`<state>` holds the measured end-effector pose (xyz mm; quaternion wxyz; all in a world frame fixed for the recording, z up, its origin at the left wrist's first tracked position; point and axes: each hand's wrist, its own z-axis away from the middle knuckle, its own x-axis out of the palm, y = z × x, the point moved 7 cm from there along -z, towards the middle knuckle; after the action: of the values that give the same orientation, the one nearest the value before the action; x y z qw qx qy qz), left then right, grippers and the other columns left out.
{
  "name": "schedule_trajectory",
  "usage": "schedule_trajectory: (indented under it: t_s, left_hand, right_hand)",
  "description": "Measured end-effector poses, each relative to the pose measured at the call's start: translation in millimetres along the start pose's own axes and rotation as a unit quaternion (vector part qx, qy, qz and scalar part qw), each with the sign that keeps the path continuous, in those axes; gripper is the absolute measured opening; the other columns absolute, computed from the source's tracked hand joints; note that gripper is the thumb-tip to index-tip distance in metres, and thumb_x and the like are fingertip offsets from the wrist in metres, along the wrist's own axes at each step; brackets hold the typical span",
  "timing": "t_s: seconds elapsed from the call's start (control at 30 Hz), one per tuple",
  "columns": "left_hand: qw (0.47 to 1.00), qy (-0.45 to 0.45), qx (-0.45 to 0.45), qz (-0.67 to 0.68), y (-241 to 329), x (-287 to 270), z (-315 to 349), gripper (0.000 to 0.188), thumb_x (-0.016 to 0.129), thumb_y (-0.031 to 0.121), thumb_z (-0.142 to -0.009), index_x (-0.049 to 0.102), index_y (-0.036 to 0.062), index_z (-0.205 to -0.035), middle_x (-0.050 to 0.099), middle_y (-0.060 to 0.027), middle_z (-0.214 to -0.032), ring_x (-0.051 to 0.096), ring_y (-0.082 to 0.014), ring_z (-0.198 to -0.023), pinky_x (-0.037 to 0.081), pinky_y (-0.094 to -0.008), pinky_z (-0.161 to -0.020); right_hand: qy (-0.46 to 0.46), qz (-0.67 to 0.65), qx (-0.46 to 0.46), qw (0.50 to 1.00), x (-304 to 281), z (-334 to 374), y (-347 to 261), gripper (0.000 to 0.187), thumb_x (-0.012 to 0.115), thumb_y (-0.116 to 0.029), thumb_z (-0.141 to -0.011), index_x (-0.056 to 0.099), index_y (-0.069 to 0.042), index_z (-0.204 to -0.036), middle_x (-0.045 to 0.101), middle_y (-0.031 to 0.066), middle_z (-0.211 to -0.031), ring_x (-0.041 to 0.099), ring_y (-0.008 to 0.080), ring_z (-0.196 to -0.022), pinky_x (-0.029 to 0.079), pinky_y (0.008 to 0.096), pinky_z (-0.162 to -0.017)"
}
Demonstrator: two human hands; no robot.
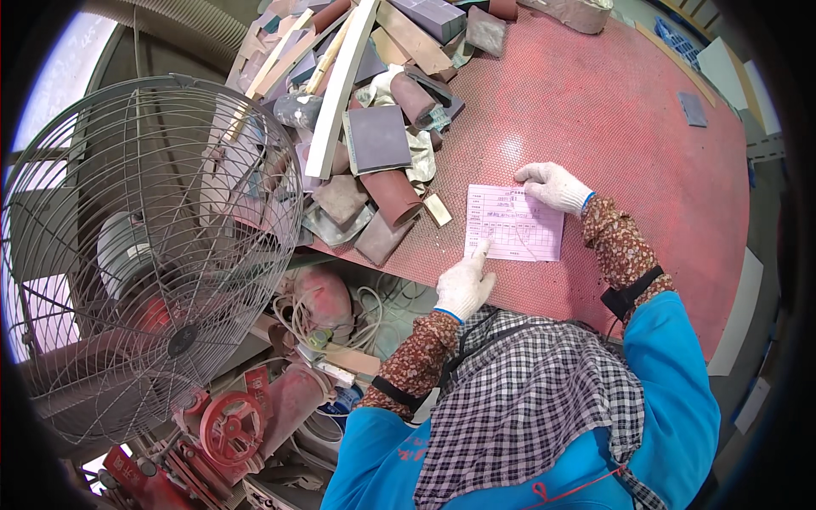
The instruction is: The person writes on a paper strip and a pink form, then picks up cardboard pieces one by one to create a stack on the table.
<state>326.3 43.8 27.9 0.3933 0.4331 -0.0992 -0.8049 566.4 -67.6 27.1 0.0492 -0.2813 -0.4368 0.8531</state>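
While the pink form [529,234] lies right of the block pile [381,138], upper rows inked, lower grid apparently mostly unfilled, the left hand [465,286] touches it, gripping nothing, and the right hand [556,187] covers a corner, pinch unclear.

Premises: a workshop, industrial by appearance. Evidence: a broad red surface [671,178] with a textured covering bears a disordered heap of blocks [376,140], rolled brown sheets [393,197] and wooden strips [342,89]. To its left stands a large caged fan [182,341]. Red machinery [285,408] with a handwheel [232,428] and tangled cords [369,316] occupy the lower left.
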Motion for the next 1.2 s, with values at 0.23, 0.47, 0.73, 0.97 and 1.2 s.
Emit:
schedule_trajectory:
  t_s: [0.23,0.47,0.73,0.97,1.2]
  left_hand:
    - [1.000,0.008,-0.002,-0.012,-0.1,-0.5,0.0,0.076,0.068,0.034,-0.094,0.036,0.0234,-0.162,0.073,-0.0169,-0.112,0.073,-0.0373,-0.098,0.057,-0.0512,-0.086]
    - [1.000,0.019,0.007,-0.008,-0.2,-0.2,0.6,0.076,0.068,0.033,-0.094,0.038,0.0226,-0.162,0.072,-0.0171,-0.112,0.073,-0.0370,-0.098,0.057,-0.0501,-0.087]
    - [1.000,0.025,0.010,0.002,-2.0,0.4,0.4,0.076,0.068,0.034,-0.094,0.038,0.0232,-0.162,0.072,-0.0182,-0.115,0.073,-0.0376,-0.099,0.057,-0.0506,-0.087]
    - [1.000,0.025,0.011,-0.003,-3.5,2.7,-0.9,0.076,0.068,0.035,-0.094,0.037,0.0237,-0.162,0.072,-0.0190,-0.119,0.073,-0.0384,-0.101,0.057,-0.0512,-0.088]
    - [0.997,0.073,0.011,-0.021,-6.0,2.8,-1.2,0.075,0.075,0.033,-0.091,0.046,0.0246,-0.159,0.075,-0.0095,-0.093,0.074,-0.0311,-0.089,0.058,-0.0432,-0.085]
  right_hand:
    - [-0.005,-0.012,0.006,1.000,1.0,0.4,-0.2,0.041,0.060,-0.012,-0.096,0.065,0.003,-0.134,0.073,0.0198,-0.125,0.071,0.0282,-0.115,0.054,0.0374,-0.104]
    - [-0.001,-0.011,-0.001,1.000,2.6,-3.8,8.7,0.042,0.061,-0.011,-0.096,0.065,0.003,-0.135,0.073,0.0199,-0.124,0.071,0.0284,-0.115,0.055,0.0375,-0.104]
    - [0.000,-0.007,0.002,1.000,1.5,-0.8,0.9,0.043,0.061,-0.012,-0.095,0.065,0.004,-0.135,0.074,0.0203,-0.123,0.072,0.0281,-0.113,0.055,0.0369,-0.103]
    - [0.002,-0.018,0.002,1.000,0.1,1.1,-0.2,0.043,0.061,-0.012,-0.094,0.065,0.004,-0.134,0.074,0.0199,-0.120,0.072,0.0277,-0.110,0.056,0.0370,-0.102]
    - [0.003,-0.019,0.004,1.000,1.7,-0.7,3.7,0.041,0.061,-0.012,-0.095,0.066,0.004,-0.133,0.075,0.0193,-0.120,0.073,0.0275,-0.110,0.056,0.0367,-0.101]
